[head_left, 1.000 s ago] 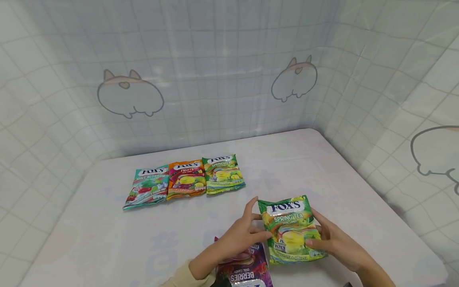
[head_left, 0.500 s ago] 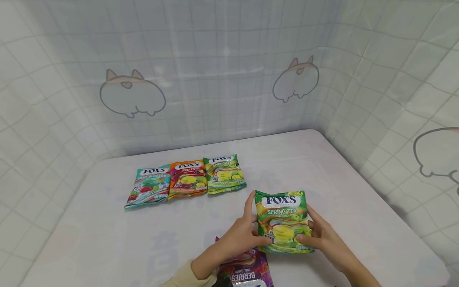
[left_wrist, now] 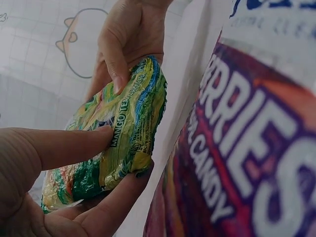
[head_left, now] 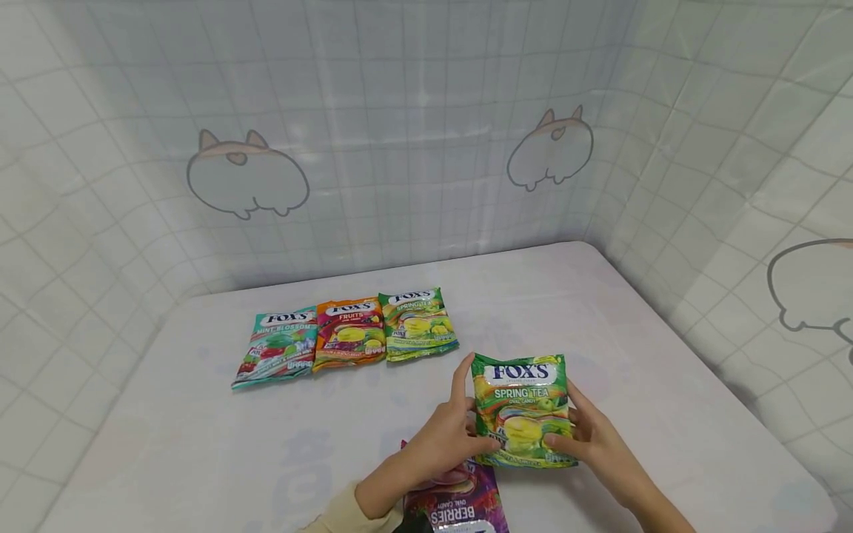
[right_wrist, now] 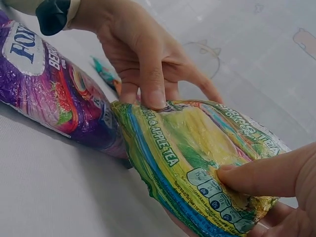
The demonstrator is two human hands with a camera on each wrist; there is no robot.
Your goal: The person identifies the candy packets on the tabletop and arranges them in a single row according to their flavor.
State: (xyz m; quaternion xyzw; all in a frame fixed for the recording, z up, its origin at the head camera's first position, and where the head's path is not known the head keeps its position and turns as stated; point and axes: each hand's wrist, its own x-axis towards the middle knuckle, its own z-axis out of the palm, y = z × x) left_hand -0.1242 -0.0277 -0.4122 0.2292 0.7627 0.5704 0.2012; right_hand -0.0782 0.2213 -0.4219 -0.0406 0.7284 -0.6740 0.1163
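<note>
Between both hands is a green candy bag point(head_left: 523, 411) marked Spring Tea, its printed front facing up and its lettering upright in the head view. My left hand point(head_left: 445, 437) grips its left side, thumb on the front and fingers behind. On the opposite side my right hand point(head_left: 600, 444) holds it the same way, as the right wrist view shows with the thumb point(right_wrist: 266, 175) pressed on the front. Under the left forearm lies a purple Berries candy bag point(head_left: 456, 500), upside down in the head view and partly covered by the left hand and wrist.
Farther back on the white table point(head_left: 320, 437) three bags lie in a row: a teal Mint Blossom bag point(head_left: 278, 346), an orange Fruits bag point(head_left: 349, 333) and another green Spring Tea bag point(head_left: 418, 324). A gridded curtain point(head_left: 400, 148) surrounds the table's back and sides.
Both hands have brought the green bag a little left and turned it straighter. Most of that happened in the first half second; since then it has barely shifted. The other bags stay put.
</note>
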